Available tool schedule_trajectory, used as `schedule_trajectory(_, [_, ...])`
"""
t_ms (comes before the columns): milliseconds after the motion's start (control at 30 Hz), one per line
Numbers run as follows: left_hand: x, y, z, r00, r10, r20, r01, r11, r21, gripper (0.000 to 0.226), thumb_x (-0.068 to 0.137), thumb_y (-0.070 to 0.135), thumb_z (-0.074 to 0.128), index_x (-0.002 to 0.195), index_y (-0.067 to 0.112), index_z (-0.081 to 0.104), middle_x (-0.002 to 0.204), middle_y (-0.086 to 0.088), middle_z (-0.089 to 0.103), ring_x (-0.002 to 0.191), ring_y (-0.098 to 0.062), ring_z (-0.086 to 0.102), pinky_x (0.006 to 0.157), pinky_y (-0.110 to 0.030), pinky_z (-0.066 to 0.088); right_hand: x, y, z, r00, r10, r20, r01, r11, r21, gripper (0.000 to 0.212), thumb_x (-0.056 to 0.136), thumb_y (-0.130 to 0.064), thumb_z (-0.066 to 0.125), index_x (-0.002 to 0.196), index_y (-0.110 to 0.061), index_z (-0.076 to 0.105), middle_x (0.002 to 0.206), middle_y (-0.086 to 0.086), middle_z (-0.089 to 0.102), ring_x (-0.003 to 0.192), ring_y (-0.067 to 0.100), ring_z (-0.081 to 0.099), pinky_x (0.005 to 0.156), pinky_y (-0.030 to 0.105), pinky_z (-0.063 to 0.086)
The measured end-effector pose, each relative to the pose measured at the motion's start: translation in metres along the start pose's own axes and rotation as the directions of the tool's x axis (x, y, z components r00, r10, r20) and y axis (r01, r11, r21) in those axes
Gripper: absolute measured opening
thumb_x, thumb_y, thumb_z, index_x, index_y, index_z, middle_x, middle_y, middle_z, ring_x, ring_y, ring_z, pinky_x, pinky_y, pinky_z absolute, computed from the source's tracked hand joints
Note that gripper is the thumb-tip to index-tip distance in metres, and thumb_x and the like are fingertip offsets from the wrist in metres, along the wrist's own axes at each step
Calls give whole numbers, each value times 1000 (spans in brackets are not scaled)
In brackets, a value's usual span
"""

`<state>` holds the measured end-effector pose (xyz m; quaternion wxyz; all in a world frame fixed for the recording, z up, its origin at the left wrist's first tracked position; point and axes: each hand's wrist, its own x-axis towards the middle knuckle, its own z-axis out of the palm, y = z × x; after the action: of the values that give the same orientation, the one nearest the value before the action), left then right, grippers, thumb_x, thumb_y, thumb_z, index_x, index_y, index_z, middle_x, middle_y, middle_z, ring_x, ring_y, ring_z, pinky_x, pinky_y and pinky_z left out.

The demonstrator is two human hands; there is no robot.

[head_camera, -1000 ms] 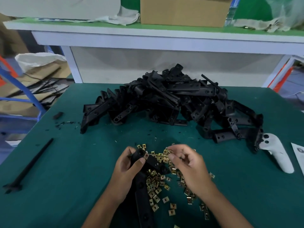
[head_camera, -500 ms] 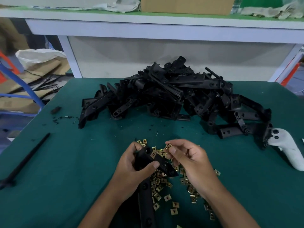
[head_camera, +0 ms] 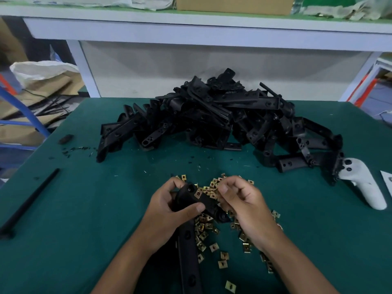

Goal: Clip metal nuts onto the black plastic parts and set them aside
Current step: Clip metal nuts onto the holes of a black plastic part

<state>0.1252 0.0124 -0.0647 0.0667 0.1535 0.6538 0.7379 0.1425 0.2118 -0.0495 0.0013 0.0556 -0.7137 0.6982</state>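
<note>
in the head view i see the left hand [head_camera: 169, 209] gripping a black plastic part [head_camera: 196, 201] with one nut [head_camera: 198, 194] on it, the right hand [head_camera: 241, 200] pinching, i judge, another, while the unfinished pile [head_camera: 212, 115] and loose nuts [head_camera: 212, 230] remain large.

Pile of plastic parts [head_camera: 212, 117] at table's [head_camera: 84, 209] far side | scattered nuts [head_camera: 212, 236] near edge, before pile | controller [head_camera: 364, 183] right | rod [head_camera: 29, 202] left

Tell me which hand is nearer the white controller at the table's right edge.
Right. The right hand sits over the metal nuts, apart from the white controller; the left hand holds the black plastic part farther away.
</note>
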Motion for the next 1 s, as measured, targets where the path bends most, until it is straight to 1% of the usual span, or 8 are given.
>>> schedule_trajectory(100, [2,0,-1,999,-33,24,34,999,-34,37,69,27,90,83,20,56,80,-5,62,72,-15,58,64,-25,51,1,-1,1,999,-4,35,5,1000,-30,19,90,-45,63,89,-28,70,73,-16,61,69,1,56,64,13,45])
schedule_trajectory(233, [4,-2,-4,997,-76,34,77,996,-49,47,68,7,92,92,8,51,85,-7,72,77,-18,66,69,-28,58,0,-1,1,996,34,83,-34,999,5,22,91,-40,63,94,-19,69,74,-17,63,68,-4,57,62,10,45])
schedule_trajectory(367, [4,-3,-2,997,-69,25,71,995,-73,49,67,-1,86,96,5,47,84,-4,74,76,-14,69,69,-25,59,0,-2,-1,996,50,71,-49,999,-13,14,90,-40,66,97,-29,69,74,-6,63,72,9,59,67,22,50])
schedule_trajectory(500, [4,-1,-1,997,-74,18,76,990,-116,51,67,1,89,95,15,49,84,-3,73,75,-14,69,68,-24,58,1,-1,-4,998,48,41,-45,998,-54,12,87,-40,68,93,-31,74,77,-4,70,73,11,63,67,23,52])
schedule_trajectory(567, [4,-1,-1,996,-94,6,94,985,-145,53,66,4,94,94,21,52,83,-5,73,74,-15,68,66,-24,58,1,0,-4,998,46,42,-44,999,-29,10,90,-32,68,94,-29,76,77,-9,72,75,4,67,68,17,52])
schedule_trajectory(667, [4,0,0,995,-101,-4,99,985,-143,57,66,3,91,99,15,47,82,-3,74,72,-14,68,64,-24,58,1,2,-5,998,35,53,-33,999,-38,12,95,-21,66,99,-26,77,77,-17,72,77,-4,67,69,10,50])
schedule_trajectory(833, [3,3,0,996,-83,-27,78,988,-134,52,66,3,84,101,8,47,78,4,72,69,-10,66,62,-22,56,1,1,-6,998,38,46,-37,998,-41,15,89,-34,68,102,-34,76,101,-5,77,99,8,71,84,18,53])
schedule_trajectory(1000, [4,3,2,996,-53,-68,47,995,-87,48,64,11,89,103,10,60,84,3,71,77,-12,67,69,-22,57,2,-2,-6,999,1,40,2,998,-61,14,89,-33,69,100,-36,77,89,-9,76,81,2,67,70,15,51])
